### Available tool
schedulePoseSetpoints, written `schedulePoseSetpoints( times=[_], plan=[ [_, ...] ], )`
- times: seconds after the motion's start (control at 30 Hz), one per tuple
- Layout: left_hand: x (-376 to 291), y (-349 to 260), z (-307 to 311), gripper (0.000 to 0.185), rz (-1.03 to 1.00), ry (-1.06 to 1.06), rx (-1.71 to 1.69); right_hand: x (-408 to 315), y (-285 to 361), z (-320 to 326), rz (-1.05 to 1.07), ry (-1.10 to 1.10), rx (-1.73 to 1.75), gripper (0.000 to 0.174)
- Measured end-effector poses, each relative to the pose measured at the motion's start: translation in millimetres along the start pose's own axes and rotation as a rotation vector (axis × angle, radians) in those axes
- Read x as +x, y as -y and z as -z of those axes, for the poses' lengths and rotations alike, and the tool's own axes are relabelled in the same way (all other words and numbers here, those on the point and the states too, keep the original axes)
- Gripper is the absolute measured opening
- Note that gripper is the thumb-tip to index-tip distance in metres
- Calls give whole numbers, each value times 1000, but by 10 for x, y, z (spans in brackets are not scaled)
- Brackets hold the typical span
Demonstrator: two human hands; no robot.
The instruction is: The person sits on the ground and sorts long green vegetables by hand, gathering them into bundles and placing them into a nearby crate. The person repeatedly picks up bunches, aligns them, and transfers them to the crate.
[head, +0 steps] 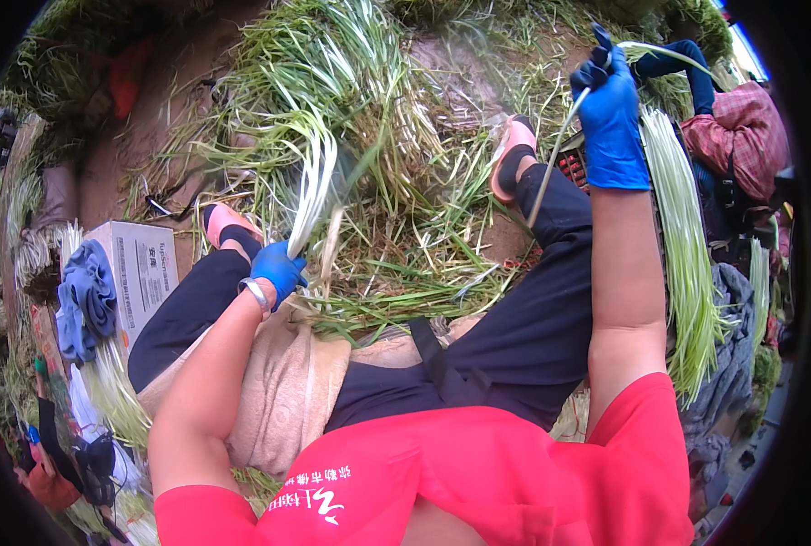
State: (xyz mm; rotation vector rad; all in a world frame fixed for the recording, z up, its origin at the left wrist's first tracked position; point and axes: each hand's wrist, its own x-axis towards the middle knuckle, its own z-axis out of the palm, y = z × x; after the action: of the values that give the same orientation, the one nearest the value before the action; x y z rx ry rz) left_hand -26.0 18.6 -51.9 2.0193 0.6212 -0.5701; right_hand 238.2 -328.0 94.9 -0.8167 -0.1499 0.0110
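Observation:
In a blue glove, my left hand grips a bunch of pale green-white leafy stalks, which look like chives or young garlic leaves. Their tops fan upward and droop to the left. My right hand, also gloved in blue, is raised at the upper right above my knee. Between its fingers is a thin pale stalk, one part hanging toward my knee and another reaching right. A large heap of green stalks lies on the ground beyond my feet. Loose leaves and trimmings cover the ground between my legs.
Right of my right arm, long pale stalks lie lined up on a crate. A cardboard box with a blue cloth stands at left. Another person in a checked shirt sits at right. A tan towel covers my thigh.

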Motion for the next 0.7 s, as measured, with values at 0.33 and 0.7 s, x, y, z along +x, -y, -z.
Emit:
schedulePoseSetpoints(
  times=[0.33, 0.7],
  plan=[
    [-328, -323, 55, 44, -106, 308, -863, -951, -2104, -1167, -347, -166, -140, 16],
    [-563, -671, 1341, 30, -857, 83, -1735, -1543, -3378, 89, -199, 593, -1813, 44]
  ],
)
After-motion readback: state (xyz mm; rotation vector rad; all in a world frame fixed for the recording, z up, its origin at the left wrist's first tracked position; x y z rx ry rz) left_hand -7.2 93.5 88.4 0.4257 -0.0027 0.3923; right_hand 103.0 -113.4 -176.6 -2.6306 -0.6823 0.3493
